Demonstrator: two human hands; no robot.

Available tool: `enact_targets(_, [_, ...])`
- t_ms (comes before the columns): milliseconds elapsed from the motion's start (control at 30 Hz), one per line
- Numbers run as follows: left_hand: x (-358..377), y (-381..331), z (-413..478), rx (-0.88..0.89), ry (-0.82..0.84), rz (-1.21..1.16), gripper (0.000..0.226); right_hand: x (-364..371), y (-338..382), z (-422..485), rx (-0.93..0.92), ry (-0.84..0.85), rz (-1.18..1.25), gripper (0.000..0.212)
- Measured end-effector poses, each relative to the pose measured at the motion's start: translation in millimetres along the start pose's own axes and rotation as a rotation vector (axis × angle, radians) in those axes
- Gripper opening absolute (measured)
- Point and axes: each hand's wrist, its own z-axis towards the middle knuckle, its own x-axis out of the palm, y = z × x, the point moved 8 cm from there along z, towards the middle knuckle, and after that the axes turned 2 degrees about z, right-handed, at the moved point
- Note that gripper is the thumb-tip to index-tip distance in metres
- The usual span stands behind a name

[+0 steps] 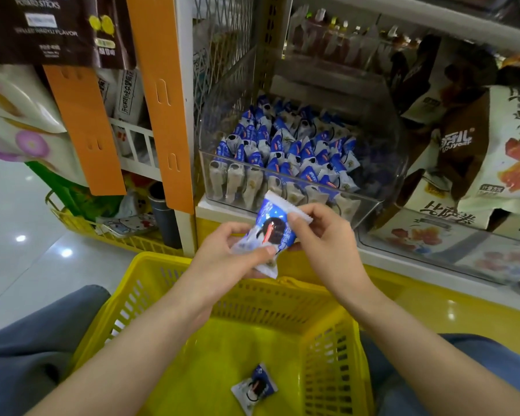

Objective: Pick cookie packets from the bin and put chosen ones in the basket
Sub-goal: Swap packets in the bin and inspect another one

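A blue and white cookie packet [270,232] with a dark cookie printed on it is held between both hands, above the far rim of the yellow basket [174,277]. My left hand [231,250] grips its lower end, and my right hand [321,232] pinches its upper right edge. One more cookie packet [254,387] lies on the basket's floor. Straight ahead, a clear plastic bin [370,202] on the shelf holds several packets of the same kind [285,148].
Large snack bags [475,163] fill the shelf to the right of the bin. Orange hanging strips [162,94] and a wire rack stand to its left. A second yellow basket [81,226] with goods sits on the tiled floor at left. My knees flank the basket.
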Motion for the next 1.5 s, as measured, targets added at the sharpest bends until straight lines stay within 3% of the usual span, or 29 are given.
enact_targets(100, [-12.0, -10.6, 0.5, 0.111, -0.103, -0.055, 0.023, -1.0, -5.0, 4.8, 0.156, 0.061, 0.239, 0.008])
enact_targets(167, [-21.4, -18.2, 1.0, 0.182, -0.167, -0.086, 0.014, 4.8, -6.8, 3.6, 0.207, 0.175, 0.261, 0.010])
enact_targets(333, [-29.8, -30.5, -0.7, 0.306, -0.242, -0.048, 0.009, 25.6, -13.5, -11.3, 0.240, 0.410, 0.076, 0.029])
enact_targets(467, [-25.9, -33.4, -2.5, 0.352, -0.207, 0.056, 0.010, 27.2, -8.6, -13.4, 0.080, 0.455, -0.208, 0.043])
enact_targets(700, [-8.9, -44.3, -11.8, 0.503, -0.156, 0.450, 0.022, 23.5, 10.8, -15.3, -0.102, 0.310, -0.144, 0.018])
enact_targets(867, [-10.9, -33.5, -3.1, 0.387, -0.138, 0.290, 0.018, 19.5, 1.7, -12.0, -0.009, 0.240, -0.005, 0.007])
enact_targets(967, [-9.1, -32.5, -2.8, 0.384, -0.118, 0.336, 0.020, 21.3, -3.7, -11.9, 0.033, 0.249, 0.046, 0.015])
enact_targets(1067, [-9.5, -31.5, -3.1, 0.368, -0.115, 0.344, 0.019, 19.8, 2.7, -12.7, -0.071, 0.228, -0.039, 0.016])
enact_targets(1267, [-7.1, -25.6, -1.2, 0.291, -0.075, 0.293, 0.015, 14.1, 31.4, -20.2, -0.485, 0.145, -0.463, 0.014])
enact_targets(1500, [-14.8, -24.2, 1.7, 0.264, -0.184, 0.264, 0.009, -6.7, 22.9, -10.4, -0.301, -0.017, -0.278, 0.009])
